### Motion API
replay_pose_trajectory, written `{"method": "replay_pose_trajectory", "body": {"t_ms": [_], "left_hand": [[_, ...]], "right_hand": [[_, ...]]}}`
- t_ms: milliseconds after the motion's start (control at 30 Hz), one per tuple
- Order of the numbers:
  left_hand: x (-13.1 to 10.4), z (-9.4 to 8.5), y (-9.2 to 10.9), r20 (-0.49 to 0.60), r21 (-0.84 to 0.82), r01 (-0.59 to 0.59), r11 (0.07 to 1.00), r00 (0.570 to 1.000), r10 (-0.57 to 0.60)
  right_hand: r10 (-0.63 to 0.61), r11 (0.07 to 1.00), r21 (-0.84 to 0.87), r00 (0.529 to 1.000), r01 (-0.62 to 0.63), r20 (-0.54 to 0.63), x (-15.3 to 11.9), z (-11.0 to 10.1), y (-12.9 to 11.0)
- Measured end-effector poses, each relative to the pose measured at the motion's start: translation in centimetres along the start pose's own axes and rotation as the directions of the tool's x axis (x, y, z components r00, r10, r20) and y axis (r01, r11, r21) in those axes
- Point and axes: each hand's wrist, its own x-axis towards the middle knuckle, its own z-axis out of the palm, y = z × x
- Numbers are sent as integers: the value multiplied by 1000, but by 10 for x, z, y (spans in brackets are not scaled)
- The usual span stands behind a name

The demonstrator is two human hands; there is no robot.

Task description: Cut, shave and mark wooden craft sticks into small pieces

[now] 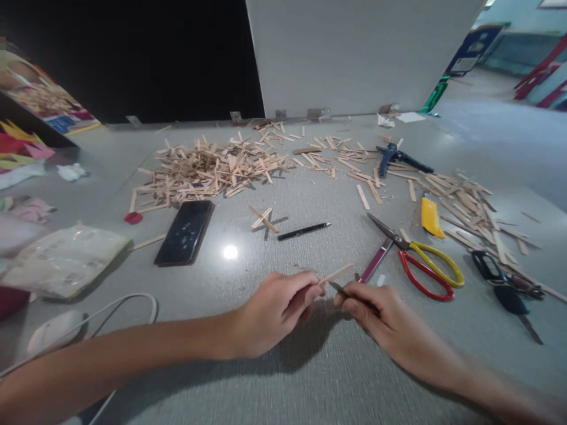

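Grey table (310,378) fills the view, white board (354,53) upright at 12 o'clock along its far edge. Big heap of wooden sticks (208,168) at 11 o'clock, a looser scatter of sticks (469,206) at 2 o'clock. Crumpled plastic bag (62,257) at 9 o'clock, white mouse (55,330) at 8 o'clock. Black phone (185,232) lies flat just below the heap, red cap (133,218) beside it. Red-and-yellow scissors (420,262) at 3 o'clock, black-handled scissors (505,283) further right, blue glue gun (394,156) at 1 o'clock, yellow cutter (430,217) near it. Black pen (303,231) at centre, two crossed sticks (263,219) just left of it.

Left hand (274,310), grip closed, pinches one end of a thin wooden stick (336,274) just above the table at 6 o'clock, stick angling up to the right. Right hand (376,310), grip closed around a small dark blade tool (343,289), tip touching the stick near the left fingertips. Maroon-handled tool (375,261) lies just beyond the right hand.
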Motion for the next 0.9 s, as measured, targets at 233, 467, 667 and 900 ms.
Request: {"method": "replay_pose_trajectory", "body": {"t_ms": [233,467,667,900], "left_hand": [[-5,4,1,34,19,-39,999,999,39],[-6,7,7,15,7,-33,999,999,33],[-5,8,7,11,-26,-34,999,999,34],[-6,7,9,8,-25,-32,999,999,32]], "right_hand": [[-25,990,-136,997,36,77,-8,5,-3],[-174,853,-499,985,155,9,-17,15,14],[-426,587,-740,903,328,63,-14,8,4],[-514,272,-927,853,260,88,-15,5,-5]]}}
